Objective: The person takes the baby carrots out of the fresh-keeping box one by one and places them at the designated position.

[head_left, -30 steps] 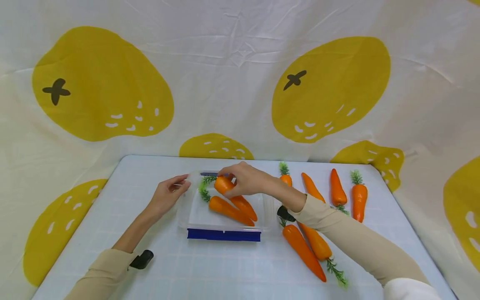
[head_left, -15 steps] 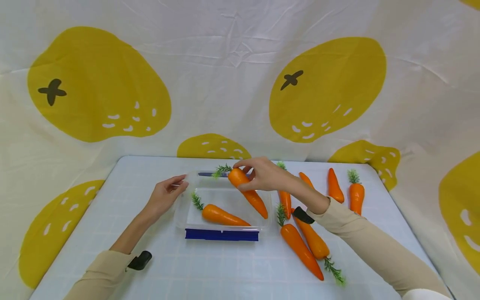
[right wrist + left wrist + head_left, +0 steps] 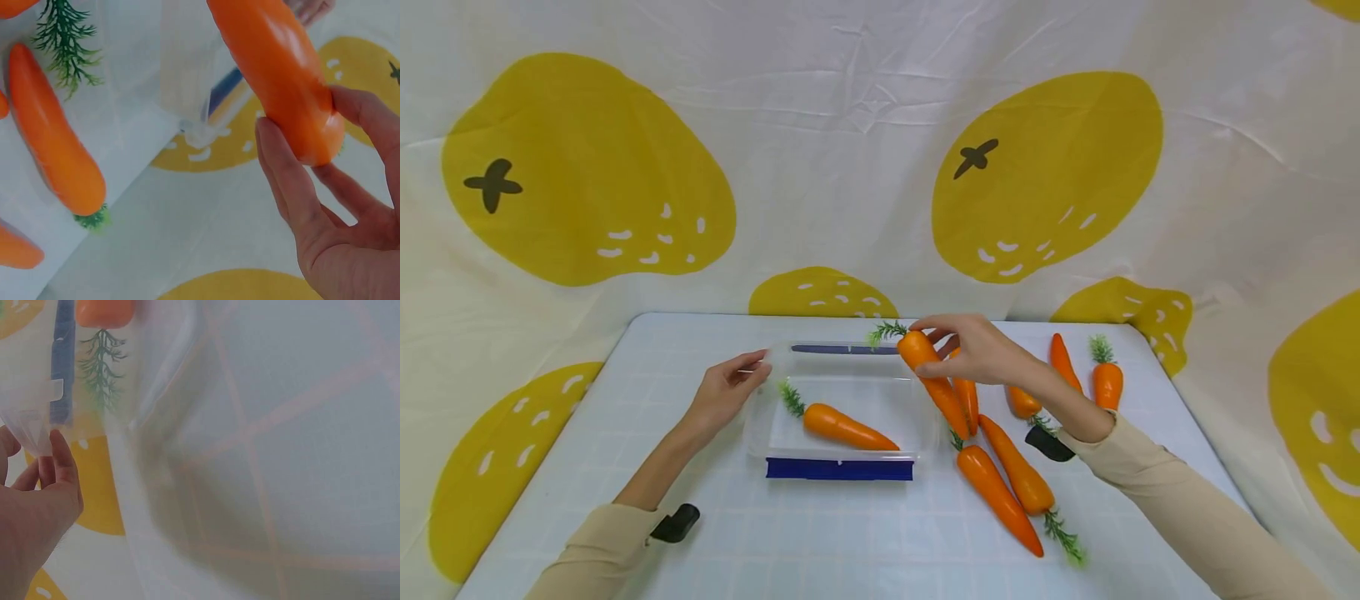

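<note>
A clear plastic food container [image 3: 752,437] with blue locking flaps stands on the table, one carrot [image 3: 850,427] with a green top lying inside it. My left hand [image 3: 727,392] pinches the container's back left corner; the left wrist view shows the clear rim between thumb and fingers [image 3: 61,456]. Over the container's right side, my right hand [image 3: 973,354] holds another carrot [image 3: 934,375] by its thick upper end. That carrot's tip slants down toward the front right, its leafy top pointing left. The right wrist view shows this held carrot [image 3: 281,81] close up.
To the right of the container lie several more carrots, among them a front carrot [image 3: 1000,500], its neighbour [image 3: 1022,475] and a far right carrot [image 3: 1107,385]. My right forearm crosses over part of this group. A fabric backdrop [image 3: 835,208] with yellow fruit prints rises behind the table [image 3: 700,567].
My right hand has lifted one of two carrots out of the container and carried it right. The other carrot stays inside, lying flatter. My left hand keeps its hold on the corner.
</note>
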`<state>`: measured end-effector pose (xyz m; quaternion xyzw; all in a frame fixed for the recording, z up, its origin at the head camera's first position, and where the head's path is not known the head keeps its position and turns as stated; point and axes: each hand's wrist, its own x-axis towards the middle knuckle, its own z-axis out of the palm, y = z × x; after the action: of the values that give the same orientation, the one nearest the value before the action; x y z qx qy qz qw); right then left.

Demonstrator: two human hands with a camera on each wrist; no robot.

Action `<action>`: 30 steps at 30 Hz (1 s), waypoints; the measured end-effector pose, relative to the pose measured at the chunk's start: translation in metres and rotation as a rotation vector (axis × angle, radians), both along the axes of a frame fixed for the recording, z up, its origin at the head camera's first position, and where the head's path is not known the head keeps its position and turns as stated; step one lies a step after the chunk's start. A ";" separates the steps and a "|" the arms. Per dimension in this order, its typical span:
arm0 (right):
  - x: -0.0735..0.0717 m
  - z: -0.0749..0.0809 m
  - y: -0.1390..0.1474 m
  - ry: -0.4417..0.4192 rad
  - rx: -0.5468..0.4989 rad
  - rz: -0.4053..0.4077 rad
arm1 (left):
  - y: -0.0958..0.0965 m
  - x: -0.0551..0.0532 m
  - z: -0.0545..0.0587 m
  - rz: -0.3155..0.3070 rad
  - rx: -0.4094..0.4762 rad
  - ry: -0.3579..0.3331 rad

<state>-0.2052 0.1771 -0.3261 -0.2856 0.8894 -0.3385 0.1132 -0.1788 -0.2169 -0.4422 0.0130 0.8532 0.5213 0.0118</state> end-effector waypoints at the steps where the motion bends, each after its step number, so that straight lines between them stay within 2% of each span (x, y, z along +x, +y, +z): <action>1: 0.001 -0.002 0.004 0.001 -0.008 -0.009 | 0.000 0.000 0.000 -0.001 -0.001 0.001; 8: 0.008 -0.010 0.027 0.027 -0.054 -0.060 | -0.001 0.002 0.000 -0.004 0.020 -0.004; 15: 0.018 -0.017 0.052 0.015 -0.036 -0.143 | -0.001 0.002 -0.001 0.001 0.012 -0.005; 30: 0.045 -0.035 0.112 0.002 -0.017 -0.249 | 0.001 0.003 0.001 0.015 -0.012 -0.023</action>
<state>-0.1598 0.2887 -0.3615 -0.1741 0.9151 -0.3574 0.0669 -0.1762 -0.2160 -0.4407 0.0006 0.8562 0.5164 0.0176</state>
